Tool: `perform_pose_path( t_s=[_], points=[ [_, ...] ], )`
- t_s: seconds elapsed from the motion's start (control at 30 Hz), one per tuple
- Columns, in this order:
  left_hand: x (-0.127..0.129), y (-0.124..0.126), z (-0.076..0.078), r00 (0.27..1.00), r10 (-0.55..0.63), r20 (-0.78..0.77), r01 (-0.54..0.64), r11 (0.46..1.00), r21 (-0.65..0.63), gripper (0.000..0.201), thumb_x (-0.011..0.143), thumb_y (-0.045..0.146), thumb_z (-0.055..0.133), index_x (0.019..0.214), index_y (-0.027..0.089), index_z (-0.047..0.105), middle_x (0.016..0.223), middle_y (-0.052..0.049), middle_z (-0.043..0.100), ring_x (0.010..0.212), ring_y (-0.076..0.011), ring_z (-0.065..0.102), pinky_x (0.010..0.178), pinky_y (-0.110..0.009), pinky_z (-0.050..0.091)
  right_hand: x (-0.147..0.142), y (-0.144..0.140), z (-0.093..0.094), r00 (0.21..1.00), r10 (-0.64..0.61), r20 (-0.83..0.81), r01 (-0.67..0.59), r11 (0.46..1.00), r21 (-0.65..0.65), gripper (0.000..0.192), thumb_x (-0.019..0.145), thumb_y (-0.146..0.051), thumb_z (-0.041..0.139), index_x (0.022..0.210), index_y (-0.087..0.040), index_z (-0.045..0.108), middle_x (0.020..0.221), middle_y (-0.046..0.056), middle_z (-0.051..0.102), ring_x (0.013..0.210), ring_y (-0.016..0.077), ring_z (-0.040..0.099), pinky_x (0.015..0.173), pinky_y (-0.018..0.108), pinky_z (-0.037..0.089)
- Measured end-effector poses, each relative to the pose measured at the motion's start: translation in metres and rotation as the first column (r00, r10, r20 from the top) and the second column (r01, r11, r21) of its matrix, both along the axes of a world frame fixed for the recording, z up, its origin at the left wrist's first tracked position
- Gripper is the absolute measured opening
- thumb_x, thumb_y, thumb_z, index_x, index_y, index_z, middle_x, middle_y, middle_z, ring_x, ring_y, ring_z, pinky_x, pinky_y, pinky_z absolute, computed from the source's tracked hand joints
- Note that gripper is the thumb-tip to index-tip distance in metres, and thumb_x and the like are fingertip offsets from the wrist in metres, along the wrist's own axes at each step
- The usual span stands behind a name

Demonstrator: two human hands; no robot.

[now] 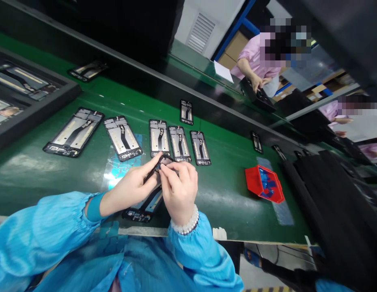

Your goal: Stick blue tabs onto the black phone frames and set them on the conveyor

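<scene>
My left hand (130, 188) and my right hand (179, 190) meet over one black phone frame (145, 207), which lies tilted near the front edge of the green belt. The left hand grips the frame's upper end from the left. The right hand's fingertips pinch at that same top end, where a small dark part sits. Most of the frame is hidden under my hands; only its lower end shows. Both sleeves are blue, and a white bead bracelet (185, 225) circles my right wrist.
Several more phone frames (159, 138) lie in a row on the green belt (225, 190) beyond my hands. A red tray (264, 183) with blue bits stands to the right. A dark tray (33, 109) of frames sits far left. Other people work across the line.
</scene>
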State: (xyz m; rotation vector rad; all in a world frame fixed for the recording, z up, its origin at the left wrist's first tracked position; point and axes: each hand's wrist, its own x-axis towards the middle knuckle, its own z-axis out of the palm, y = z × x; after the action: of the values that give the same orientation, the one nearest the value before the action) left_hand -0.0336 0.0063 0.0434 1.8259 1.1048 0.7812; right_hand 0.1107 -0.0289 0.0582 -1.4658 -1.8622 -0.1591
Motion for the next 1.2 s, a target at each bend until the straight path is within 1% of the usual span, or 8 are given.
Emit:
perform_pose_path(
  t_s=[0.53, 0.73, 0.8, 0.87, 0.93, 0.97, 1.03, 1.2],
  points=[
    [0.001, -0.005, -0.003, 0.996, -0.024, -0.087, 0.038, 0.986, 0.162, 0.059, 0.088, 0.022, 0.036, 0.145, 0.009, 0.030, 0.109, -0.012, 0.069, 0.088, -0.0220, 0.068, 0.081, -0.031, 0.053, -0.004, 0.009, 0.001, 0.981, 0.083, 0.174, -0.083, 0.997, -0.004, 0.015, 0.089, -0.017, 0.050, 0.086, -0.023, 0.063, 0.091, 0.005, 0.065, 0.096, 0.0199, 0.054, 0.085, 0.036, 0.039],
    [0.003, -0.007, -0.003, 0.999, 0.023, 0.031, -0.023, 0.999, 0.023, 0.057, 0.090, 0.029, 0.039, 0.144, 0.013, 0.036, 0.123, -0.009, 0.065, 0.095, -0.0220, 0.068, 0.084, -0.031, 0.054, -0.013, 0.000, -0.006, 0.990, -0.132, -0.055, 0.135, 0.989, 0.054, 0.009, 0.084, -0.014, 0.052, 0.081, -0.021, 0.057, 0.092, 0.008, 0.057, 0.099, 0.0226, 0.048, 0.089, 0.042, 0.040],
    [0.003, -0.004, -0.008, 0.994, 0.057, 0.097, -0.052, 0.997, -0.055, 0.057, 0.088, 0.030, 0.043, 0.143, 0.014, 0.037, 0.127, -0.009, 0.062, 0.103, -0.0228, 0.065, 0.089, -0.032, 0.052, 0.011, -0.009, -0.003, 0.957, -0.271, -0.106, 0.283, 0.952, 0.118, 0.008, 0.083, -0.015, 0.051, 0.081, -0.021, 0.056, 0.091, 0.008, 0.056, 0.097, 0.0242, 0.049, 0.086, 0.045, 0.040],
    [0.003, 0.000, -0.014, 0.980, 0.094, 0.173, -0.074, 0.991, -0.114, 0.058, 0.087, 0.030, 0.045, 0.141, 0.012, 0.039, 0.134, -0.011, 0.057, 0.115, -0.0231, 0.059, 0.098, -0.033, 0.046, 0.062, -0.017, 0.006, 0.857, -0.480, -0.186, 0.513, 0.827, 0.230, 0.006, 0.083, -0.020, 0.051, 0.079, -0.022, 0.055, 0.087, 0.008, 0.056, 0.092, 0.0252, 0.054, 0.082, 0.047, 0.041],
    [0.003, 0.004, -0.017, 0.964, 0.129, 0.231, -0.094, 0.983, -0.158, 0.057, 0.086, 0.031, 0.048, 0.139, 0.011, 0.041, 0.137, -0.012, 0.053, 0.123, -0.0229, 0.052, 0.105, -0.034, 0.040, 0.132, -0.022, 0.020, 0.616, -0.707, -0.347, 0.786, 0.523, 0.330, 0.013, 0.084, -0.030, 0.049, 0.072, -0.024, 0.053, 0.074, 0.007, 0.056, 0.077, 0.0237, 0.058, 0.072, 0.046, 0.041],
    [0.004, 0.006, -0.017, 0.958, 0.152, 0.242, -0.110, 0.977, -0.181, 0.056, 0.086, 0.033, 0.049, 0.137, 0.011, 0.043, 0.136, -0.012, 0.055, 0.122, -0.0228, 0.053, 0.105, -0.034, 0.040, 0.170, -0.022, 0.028, 0.550, -0.746, -0.375, 0.832, 0.455, 0.317, 0.014, 0.082, -0.033, 0.050, 0.071, -0.025, 0.052, 0.069, 0.007, 0.054, 0.072, 0.0246, 0.059, 0.067, 0.047, 0.039],
    [0.005, 0.009, -0.013, 0.952, 0.195, 0.234, -0.149, 0.968, -0.203, 0.050, 0.086, 0.039, 0.051, 0.128, 0.013, 0.050, 0.122, -0.010, 0.064, 0.111, -0.0225, 0.060, 0.096, -0.033, 0.047, 0.236, -0.021, 0.042, 0.506, -0.782, -0.363, 0.862, 0.440, 0.253, 0.021, 0.076, -0.039, 0.056, 0.061, -0.026, 0.049, 0.057, 0.004, 0.048, 0.065, 0.0264, 0.059, 0.062, 0.048, 0.036],
    [0.007, 0.013, -0.007, 0.977, 0.171, 0.127, -0.154, 0.979, -0.132, 0.028, 0.091, 0.040, 0.041, 0.085, 0.018, 0.058, 0.079, 0.001, 0.066, 0.075, -0.0156, 0.060, 0.069, -0.024, 0.047, 0.309, -0.015, 0.057, 0.661, -0.749, -0.050, 0.750, 0.660, 0.044, 0.035, 0.066, -0.041, 0.063, 0.043, -0.027, 0.041, 0.045, -0.006, 0.025, 0.056, 0.0222, 0.048, 0.058, 0.045, 0.035]
  ],
)
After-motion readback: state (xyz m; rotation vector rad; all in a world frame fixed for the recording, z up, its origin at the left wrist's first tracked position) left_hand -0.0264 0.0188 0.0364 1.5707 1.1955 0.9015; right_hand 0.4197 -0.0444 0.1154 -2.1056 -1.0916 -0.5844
